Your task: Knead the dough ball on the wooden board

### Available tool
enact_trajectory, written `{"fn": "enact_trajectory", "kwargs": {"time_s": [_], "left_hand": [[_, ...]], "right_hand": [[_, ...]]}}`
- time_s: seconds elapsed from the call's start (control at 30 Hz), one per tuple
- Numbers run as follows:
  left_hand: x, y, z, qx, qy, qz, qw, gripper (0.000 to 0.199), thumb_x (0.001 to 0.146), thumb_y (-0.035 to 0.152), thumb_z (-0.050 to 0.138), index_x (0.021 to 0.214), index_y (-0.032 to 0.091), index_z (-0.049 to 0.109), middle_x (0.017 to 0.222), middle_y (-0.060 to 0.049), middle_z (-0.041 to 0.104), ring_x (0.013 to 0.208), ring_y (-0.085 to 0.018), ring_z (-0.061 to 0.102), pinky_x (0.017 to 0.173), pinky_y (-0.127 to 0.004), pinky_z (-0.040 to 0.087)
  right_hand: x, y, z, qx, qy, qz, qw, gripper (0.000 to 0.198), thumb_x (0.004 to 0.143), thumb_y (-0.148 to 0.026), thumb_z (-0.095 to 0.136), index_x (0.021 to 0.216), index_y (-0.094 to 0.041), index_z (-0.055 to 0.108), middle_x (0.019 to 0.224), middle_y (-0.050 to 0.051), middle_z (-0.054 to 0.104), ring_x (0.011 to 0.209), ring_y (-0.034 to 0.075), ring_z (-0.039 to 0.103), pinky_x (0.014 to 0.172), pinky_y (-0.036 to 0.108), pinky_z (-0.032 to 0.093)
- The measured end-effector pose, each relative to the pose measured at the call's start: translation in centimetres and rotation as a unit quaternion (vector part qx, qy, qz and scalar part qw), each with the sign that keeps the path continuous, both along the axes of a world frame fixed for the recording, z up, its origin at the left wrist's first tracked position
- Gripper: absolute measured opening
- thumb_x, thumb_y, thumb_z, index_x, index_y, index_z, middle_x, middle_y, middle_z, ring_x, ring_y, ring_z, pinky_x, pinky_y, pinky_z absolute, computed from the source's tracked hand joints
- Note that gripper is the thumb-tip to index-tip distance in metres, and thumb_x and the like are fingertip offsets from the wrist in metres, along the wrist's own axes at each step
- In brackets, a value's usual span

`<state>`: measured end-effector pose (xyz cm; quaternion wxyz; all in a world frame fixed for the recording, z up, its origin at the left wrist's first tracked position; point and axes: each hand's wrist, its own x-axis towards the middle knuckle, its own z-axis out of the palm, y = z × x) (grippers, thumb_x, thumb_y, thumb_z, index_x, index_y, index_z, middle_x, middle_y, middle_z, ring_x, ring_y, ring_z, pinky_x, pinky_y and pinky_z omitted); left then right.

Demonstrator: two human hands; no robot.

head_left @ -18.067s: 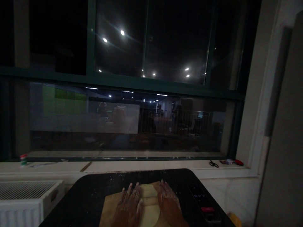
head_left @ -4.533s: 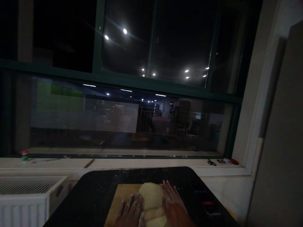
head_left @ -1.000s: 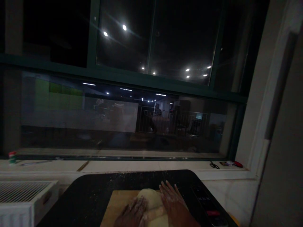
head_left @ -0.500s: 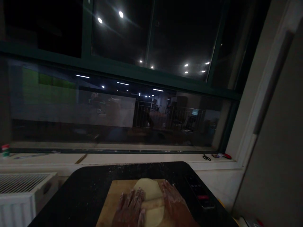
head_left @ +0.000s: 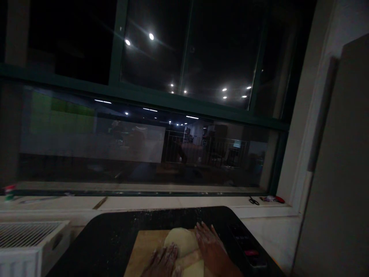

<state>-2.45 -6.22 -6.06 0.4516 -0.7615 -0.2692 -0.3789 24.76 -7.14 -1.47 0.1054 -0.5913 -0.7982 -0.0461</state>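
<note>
A pale, flattened round of dough (head_left: 180,239) lies on a light wooden board (head_left: 142,248) at the bottom of the view. Across it runs a wooden rolling pin (head_left: 188,260), tilted with its right end farther from me. My left hand (head_left: 161,262) lies over the pin's left end, fingers stretched forward and partly on the dough. Over the right end rests my right hand (head_left: 211,248), with long flat fingers reaching past the pin. Both hands look dusted with flour. Their palms hide the ends of the pin, and the near side of the dough is cut off.
The board stands on a black table (head_left: 109,238) speckled with flour. A dark phone (head_left: 249,248) lies to the right. Scissors (head_left: 253,201) and a red-capped container (head_left: 9,192) sit on the windowsill (head_left: 178,202). A white radiator (head_left: 31,238) stands at left.
The whole scene sits lower in the view as the camera tilts up. Against the board, my right hand has slid slightly forward, and the pin slants more.
</note>
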Motion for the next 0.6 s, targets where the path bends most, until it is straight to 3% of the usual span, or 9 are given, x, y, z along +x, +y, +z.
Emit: {"fn": "enact_trajectory", "kwargs": {"time_s": [0.13, 0.27, 0.37, 0.47, 0.53, 0.6], "left_hand": [[0.1, 1.7, 1.5, -0.053, -0.017, 0.052, 0.997, 0.035, 0.093, 0.033, 0.048, 0.122, 0.027, 0.064, 0.124, -0.003, 0.070, 0.111, -0.021, 0.063, 0.091, -0.035, 0.046], [0.9, 0.8, 1.5, -0.050, -0.030, 0.077, 0.995, 0.037, 0.092, 0.035, 0.047, 0.122, 0.022, 0.065, 0.123, -0.006, 0.070, 0.111, -0.024, 0.063, 0.093, -0.040, 0.045], [1.0, -0.9, 1.9, -0.054, -0.011, 0.066, 0.996, 0.041, 0.089, 0.040, 0.049, 0.120, 0.019, 0.066, 0.120, -0.006, 0.071, 0.107, -0.025, 0.065, 0.092, -0.041, 0.046], [0.5, -2.5, 2.0, -0.040, 0.008, 0.039, 0.998, 0.043, 0.089, 0.044, 0.050, 0.120, 0.020, 0.066, 0.123, -0.004, 0.070, 0.108, -0.025, 0.065, 0.094, -0.040, 0.045], [0.1, -3.3, 1.1, -0.026, 0.028, 0.025, 0.999, 0.041, 0.090, 0.041, 0.049, 0.124, 0.025, 0.064, 0.128, 0.002, 0.067, 0.110, -0.021, 0.064, 0.100, -0.036, 0.043], [-0.1, -3.8, -0.4, -0.010, 0.033, 0.021, 0.999, 0.038, 0.092, 0.031, 0.047, 0.127, 0.033, 0.062, 0.126, 0.010, 0.067, 0.106, -0.015, 0.064, 0.106, -0.031, 0.038]], "right_hand": [[-2.5, 4.7, 3.3, -0.039, 0.014, 0.004, 0.999, 0.049, 0.103, -0.043, 0.022, 0.145, -0.029, 0.043, 0.155, 0.002, 0.033, 0.145, 0.025, 0.026, 0.116, 0.060, 0.023], [-1.8, 3.3, 2.5, -0.035, 0.018, 0.022, 0.999, 0.049, 0.102, -0.036, 0.024, 0.149, -0.024, 0.035, 0.157, 0.002, 0.029, 0.146, 0.020, 0.024, 0.119, 0.051, 0.022], [0.2, -1.1, 0.3, 0.042, -0.003, 0.023, 0.999, 0.048, 0.101, -0.027, 0.028, 0.148, -0.021, 0.036, 0.154, 0.004, 0.035, 0.142, 0.019, 0.032, 0.118, 0.044, 0.030], [1.8, -4.9, -3.3, 0.188, -0.039, 0.011, 0.981, 0.046, 0.101, -0.029, 0.037, 0.146, -0.024, 0.042, 0.147, 0.003, 0.047, 0.134, 0.021, 0.046, 0.110, 0.037, 0.044], [2.2, -6.1, -6.1, 0.257, -0.056, 0.037, 0.964, 0.047, 0.100, -0.037, 0.039, 0.146, -0.028, 0.041, 0.140, 0.002, 0.055, 0.127, 0.021, 0.054, 0.102, 0.033, 0.050], [2.2, -6.2, -8.8, 0.280, -0.040, 0.052, 0.958, 0.045, 0.101, -0.040, 0.031, 0.145, -0.038, 0.041, 0.127, -0.003, 0.066, 0.117, 0.020, 0.062, 0.097, 0.034, 0.052]]}}
